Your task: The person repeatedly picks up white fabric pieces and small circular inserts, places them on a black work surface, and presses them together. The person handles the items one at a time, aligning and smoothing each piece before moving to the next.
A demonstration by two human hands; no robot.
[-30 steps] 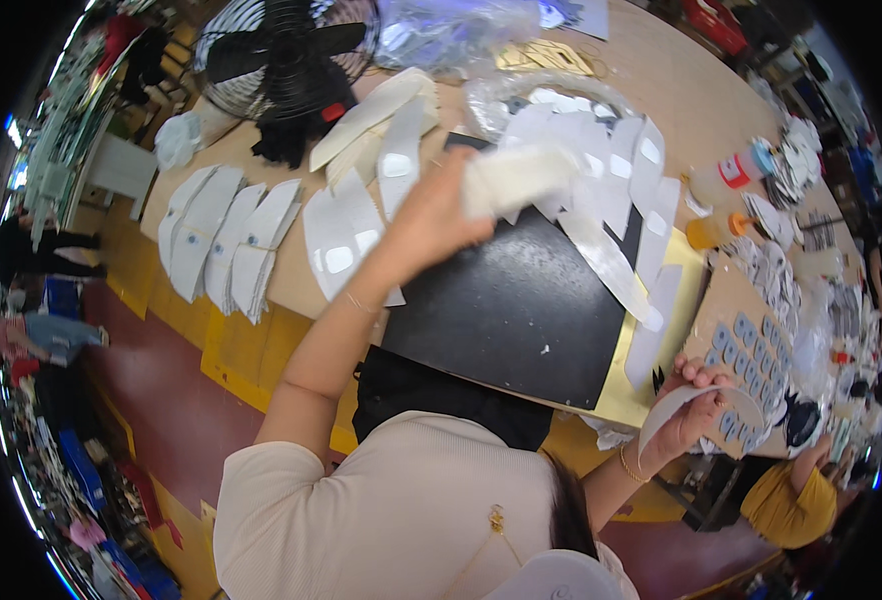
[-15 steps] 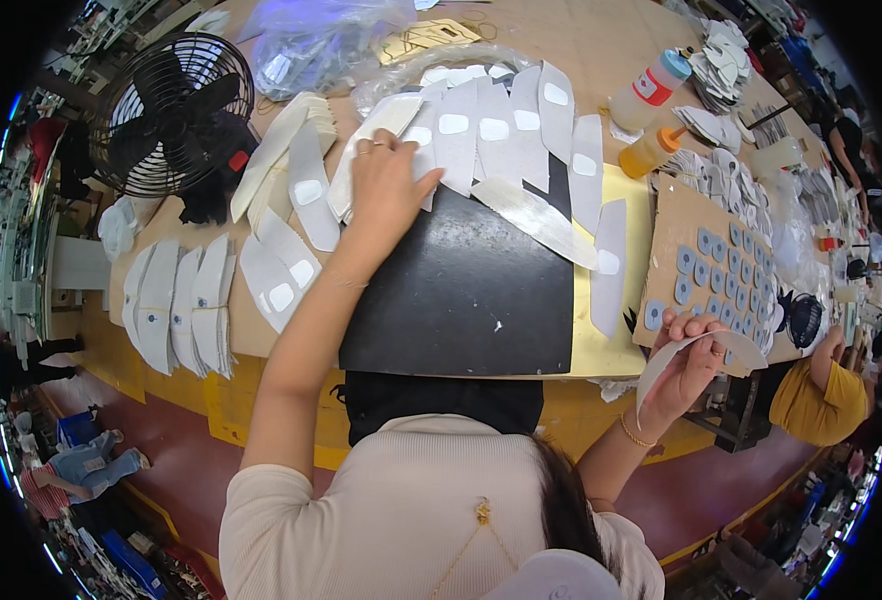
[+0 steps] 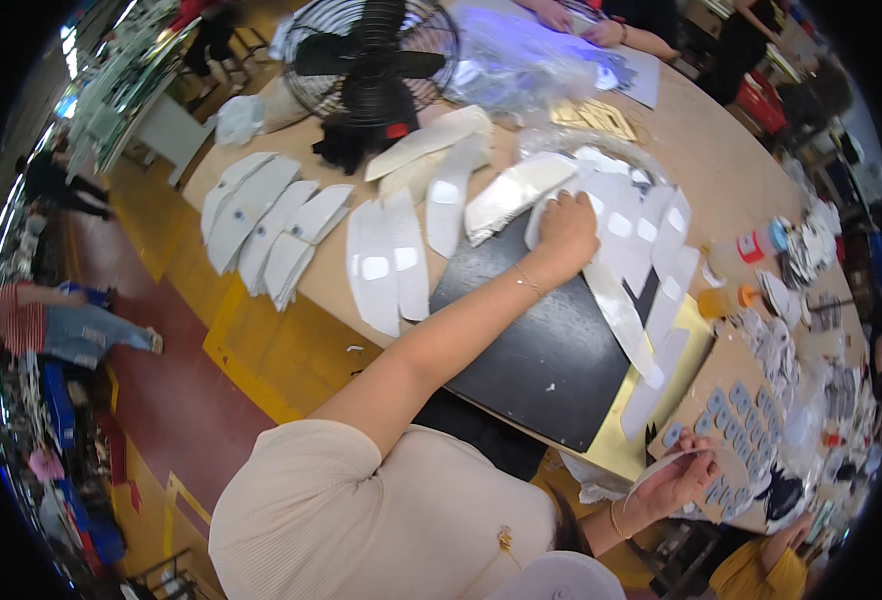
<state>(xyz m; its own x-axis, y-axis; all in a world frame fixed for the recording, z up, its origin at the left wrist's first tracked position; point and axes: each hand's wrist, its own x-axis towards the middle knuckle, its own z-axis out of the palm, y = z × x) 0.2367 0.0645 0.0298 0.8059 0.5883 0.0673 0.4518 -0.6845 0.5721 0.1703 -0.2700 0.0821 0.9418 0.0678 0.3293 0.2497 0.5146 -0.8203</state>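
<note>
My left hand [image 3: 569,238] reaches far across the table and rests on the row of overlapping light-grey shaped pieces [image 3: 616,225], several with a white rounded patch. A grey piece shows just left of its fingers; the fingertips and thumb are hidden, so whether they grip it is unclear. Beside it, at the left, lies a stack of cream pieces [image 3: 516,195]. A long shiny pale piece [image 3: 621,312] slants over the black mat [image 3: 526,345]. At the lower right my right hand [image 3: 686,478] is closed on a thin curved pale piece [image 3: 729,462], which arches above the fingers.
A black fan [image 3: 371,60] stands at the back left, near bundled grey pieces [image 3: 251,225]. Two squeeze bottles, one with a blue cap [image 3: 761,242] and one orange [image 3: 729,301], stand right. Cardboard [image 3: 706,390] bears several small blue-grey tabs. Another person's hands [image 3: 601,30] are across the table.
My view has swung left and tilted. My left hand has shifted right from the cream stack onto the grey row. My right hand still holds the curved piece.
</note>
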